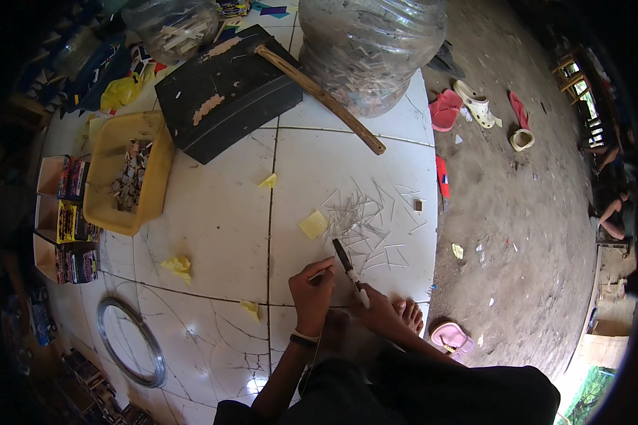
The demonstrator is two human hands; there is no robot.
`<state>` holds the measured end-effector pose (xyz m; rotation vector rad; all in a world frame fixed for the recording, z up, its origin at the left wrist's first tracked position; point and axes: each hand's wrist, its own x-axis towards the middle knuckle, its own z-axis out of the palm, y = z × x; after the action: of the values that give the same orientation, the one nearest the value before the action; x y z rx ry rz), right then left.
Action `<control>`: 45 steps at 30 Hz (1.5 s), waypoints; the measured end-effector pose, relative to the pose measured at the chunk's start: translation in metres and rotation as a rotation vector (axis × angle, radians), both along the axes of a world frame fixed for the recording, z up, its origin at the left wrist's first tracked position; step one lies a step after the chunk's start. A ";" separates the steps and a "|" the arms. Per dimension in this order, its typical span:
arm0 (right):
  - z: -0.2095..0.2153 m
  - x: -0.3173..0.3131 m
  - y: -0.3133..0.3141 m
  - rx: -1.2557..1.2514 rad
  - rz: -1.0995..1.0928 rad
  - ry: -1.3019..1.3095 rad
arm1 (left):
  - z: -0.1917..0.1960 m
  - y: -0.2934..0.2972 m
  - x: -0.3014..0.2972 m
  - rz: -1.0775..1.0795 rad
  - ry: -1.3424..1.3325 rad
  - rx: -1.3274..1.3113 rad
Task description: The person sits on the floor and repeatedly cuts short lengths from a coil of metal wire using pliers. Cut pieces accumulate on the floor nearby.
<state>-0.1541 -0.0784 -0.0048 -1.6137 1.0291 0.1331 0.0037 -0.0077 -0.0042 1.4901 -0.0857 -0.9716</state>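
Note:
My left hand [310,301] is closed, with its fingertips pinched on what looks like a thin wire. A fine strand trails down from that hand past the wrist. Beside it, my right hand [378,312] is wrapped round the near end of a slim hand tool [342,255], black at its far end with pale bands nearer the fingers; its exact kind is not clear. Beyond both hands lies a loose scatter of short, thin, silvery wire pieces [361,219] on white tiles. A yellow paper square [313,224] touches the scatter's left side.
A wire coil [130,341] lies at the left. Farther off stand a yellow tub [145,205] of small pieces, a black box [223,106] with a wooden-handled tool [322,99] across it, and a large clear plastic container [372,53]. Sandals [475,103] lie right.

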 end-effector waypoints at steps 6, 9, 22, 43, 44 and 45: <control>0.004 -0.003 0.001 -0.015 -0.030 -0.180 | 0.007 -0.005 0.005 0.003 -0.011 -0.039; 0.005 -0.004 0.007 0.010 -0.019 -0.227 | 0.007 -0.006 0.008 0.019 -0.008 -0.062; 0.012 0.012 -0.028 0.049 -0.188 -0.094 | 0.030 -0.019 0.000 -0.081 0.007 -0.030; 0.025 0.003 -0.005 -0.098 0.037 -0.179 | 0.023 -0.014 0.005 -0.024 0.016 -0.073; 0.025 0.003 -0.006 -0.096 0.041 -0.182 | 0.023 -0.014 0.005 -0.034 -0.013 -0.074; 0.025 0.003 -0.006 -0.092 0.037 -0.194 | 0.023 -0.014 0.004 -0.042 -0.029 -0.065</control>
<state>-0.1513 -0.0845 0.0199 -1.6930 0.8662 -0.0463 0.0079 -0.0215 0.0185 1.4483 -0.1687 -0.9723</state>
